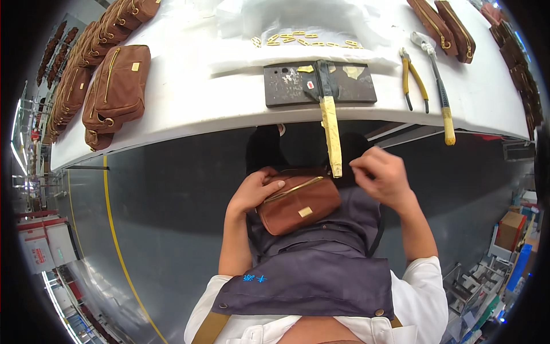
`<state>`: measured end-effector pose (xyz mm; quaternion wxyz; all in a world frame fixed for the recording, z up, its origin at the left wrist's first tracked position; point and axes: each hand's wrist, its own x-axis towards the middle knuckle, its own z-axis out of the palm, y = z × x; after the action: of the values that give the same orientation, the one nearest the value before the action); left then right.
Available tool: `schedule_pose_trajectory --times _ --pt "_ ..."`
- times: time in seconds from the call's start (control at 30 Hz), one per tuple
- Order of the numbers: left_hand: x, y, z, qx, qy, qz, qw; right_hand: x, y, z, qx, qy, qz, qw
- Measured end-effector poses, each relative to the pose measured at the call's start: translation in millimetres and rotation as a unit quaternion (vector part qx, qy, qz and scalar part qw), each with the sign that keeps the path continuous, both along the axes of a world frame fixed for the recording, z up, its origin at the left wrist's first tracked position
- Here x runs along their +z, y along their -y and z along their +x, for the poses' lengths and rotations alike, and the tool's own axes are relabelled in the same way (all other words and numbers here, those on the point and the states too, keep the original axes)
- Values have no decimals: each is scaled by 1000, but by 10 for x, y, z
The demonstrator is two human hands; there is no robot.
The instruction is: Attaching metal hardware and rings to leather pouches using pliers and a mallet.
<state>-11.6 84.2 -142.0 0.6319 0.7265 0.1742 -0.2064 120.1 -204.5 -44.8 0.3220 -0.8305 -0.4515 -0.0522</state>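
Note:
A brown zip pouch [298, 202] with a gold zipper and a small gold plate rests on my lap. My left hand [256, 189] is closed on its left end, thumb on top near the zipper. Slightly blurred, my right hand [380, 174] is raised to the right of the pouch with its fingers curled together. Whatever it may hold is too small or hidden to make out. Between the hands, a yellow-taped bar [331, 135] juts from a dark base plate [358, 83] on the table edge toward me, its end just above the pouch.
Several gold metal clasps [295, 39] lie on clear plastic sheeting behind the plate. Yellow-handled pliers [413, 80] and a hammer [440, 86] lie to the right. Brown bags [117, 86] are lined up on the white table [183, 86] at left; two pouches [444, 28] sit far right.

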Motion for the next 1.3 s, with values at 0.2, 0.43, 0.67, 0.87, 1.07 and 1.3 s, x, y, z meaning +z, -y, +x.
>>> schedule_pose_trajectory --times 0.2,0.43,0.67,0.87,1.07,1.3 --pt "-242 263 -11 -114 154 398 897 657 -349 862 -100 111 141 979" --pt "-56 668 -83 -134 229 448 854 668 -719 1747 -104 125 -85 983" --pt "-127 610 -83 -110 204 420 878 829 -879 1929 -135 8 -189 973" --pt "-156 630 -53 -119 171 392 896 827 -787 1789 -111 29 -93 989" --pt "-191 587 -47 -102 163 379 905 751 -568 1180 -94 -158 116 976" --pt "-156 564 10 -110 159 359 913 407 -503 909 -115 -129 142 975"
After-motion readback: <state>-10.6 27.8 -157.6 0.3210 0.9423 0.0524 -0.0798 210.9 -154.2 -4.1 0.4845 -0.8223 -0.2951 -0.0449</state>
